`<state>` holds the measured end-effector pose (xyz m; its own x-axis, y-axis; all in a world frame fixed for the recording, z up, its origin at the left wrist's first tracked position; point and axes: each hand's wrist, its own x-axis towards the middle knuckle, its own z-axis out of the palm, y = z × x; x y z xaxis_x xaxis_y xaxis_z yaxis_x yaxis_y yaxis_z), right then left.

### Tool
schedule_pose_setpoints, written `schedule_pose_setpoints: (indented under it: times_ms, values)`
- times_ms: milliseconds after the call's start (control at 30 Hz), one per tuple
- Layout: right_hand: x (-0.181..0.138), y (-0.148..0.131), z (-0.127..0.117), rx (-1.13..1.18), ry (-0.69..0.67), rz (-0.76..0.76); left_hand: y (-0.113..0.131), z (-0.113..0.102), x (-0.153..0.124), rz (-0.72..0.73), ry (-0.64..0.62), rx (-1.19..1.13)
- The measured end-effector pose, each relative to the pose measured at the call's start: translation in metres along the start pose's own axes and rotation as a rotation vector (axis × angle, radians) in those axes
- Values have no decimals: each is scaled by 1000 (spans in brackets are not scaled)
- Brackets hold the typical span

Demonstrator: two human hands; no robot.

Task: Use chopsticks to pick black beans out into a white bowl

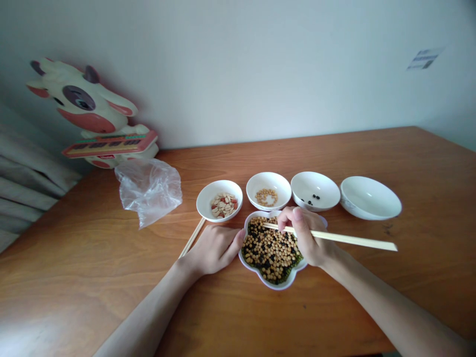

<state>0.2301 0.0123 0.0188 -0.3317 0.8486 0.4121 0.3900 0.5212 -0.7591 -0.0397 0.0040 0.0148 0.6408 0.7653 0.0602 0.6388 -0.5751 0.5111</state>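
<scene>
My right hand (307, 235) is closed round a pair of light chopsticks (353, 240). Their tips reach into a flower-shaped white dish (254, 269) filled with tan and black beans (273, 248), with small green ones along the edge; I cannot tell if a bean is between the tips. At the dish's left side is my left hand (217, 245), its thumb on the rim and its other fingers curled, partly hidden. Behind stand white bowls: one with flat pale and reddish seeds (223, 205), one with tan beans (266, 197), one with a few black beans (315, 197).
A fourth white bowl (372, 196) stands at the right end of the row. Another pair of chopsticks (192, 238) lies by my left wrist. Further left are a crumpled clear plastic bag (150, 188) and a cow-shaped toy keyboard (107, 144) against the wall.
</scene>
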Motion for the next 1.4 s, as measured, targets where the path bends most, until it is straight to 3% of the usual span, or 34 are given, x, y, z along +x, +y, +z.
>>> schedule_pose_setpoints:
  times_ms: [367, 767, 1133, 1400]
  values:
    - [2, 0, -6, -35, -71, 23, -2, 1, -1, -5, 2, 31]
    - [3, 2, -8, 13, -53, 37, -3, 2, -1, 3, 18, 54]
    - [8, 5, -33, 33, -207, 96, -3, 3, -1, 8, 17, 59]
    - [6, 8, -31, 6, -247, 60, -3, 3, -1, -2, 5, 53]
